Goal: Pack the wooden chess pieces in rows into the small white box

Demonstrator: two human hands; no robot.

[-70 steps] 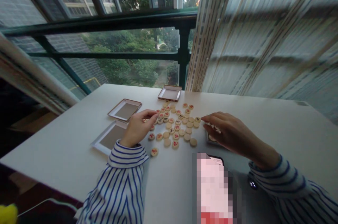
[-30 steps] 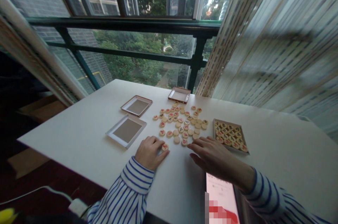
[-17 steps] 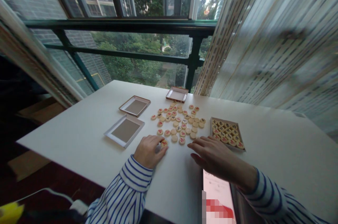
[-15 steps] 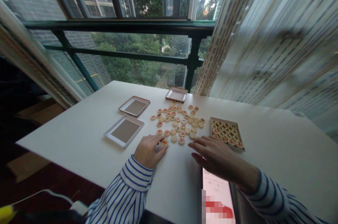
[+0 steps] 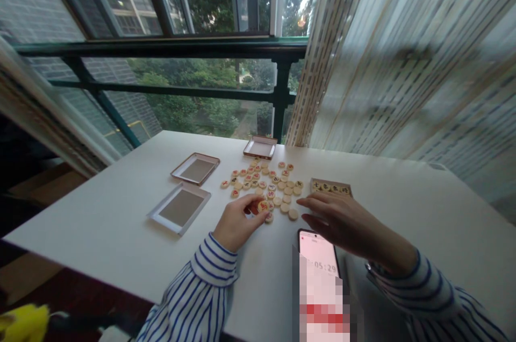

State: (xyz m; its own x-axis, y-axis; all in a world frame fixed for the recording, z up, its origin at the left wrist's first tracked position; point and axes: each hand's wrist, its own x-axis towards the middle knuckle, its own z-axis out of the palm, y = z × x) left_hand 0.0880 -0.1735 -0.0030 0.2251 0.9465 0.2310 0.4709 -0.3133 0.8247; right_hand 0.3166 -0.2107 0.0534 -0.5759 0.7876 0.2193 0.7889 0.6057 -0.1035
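My left hand (image 5: 242,221) is closed, pinching a round Chinese chess piece (image 5: 263,206) with a red character between thumb and fingers. It holds the piece over the near side of many scattered pieces, some face up with red or black characters and some blank side up. My right hand (image 5: 342,219) holds nothing, its fingers stretched out and apart. A blank-side-up chess piece (image 5: 293,214) lies just left of its fingertips. Behind that hand, a shallow box (image 5: 313,183) holds rows of chess pieces, mostly hidden by the hand.
On the left lie a grey-bottomed box lid (image 5: 155,215) and a brown-rimmed tray (image 5: 215,165). Another tray (image 5: 260,155) sits at the table's far edge. A phone (image 5: 318,266) showing a timer lies below my right hand. Beyond the white table (image 5: 105,207) are a window railing and curtain.
My left hand has moved right over the pieces and now lifts the red-lettered chess piece. My right hand has shifted right, covering more of the filled box. The view has turned slightly right.
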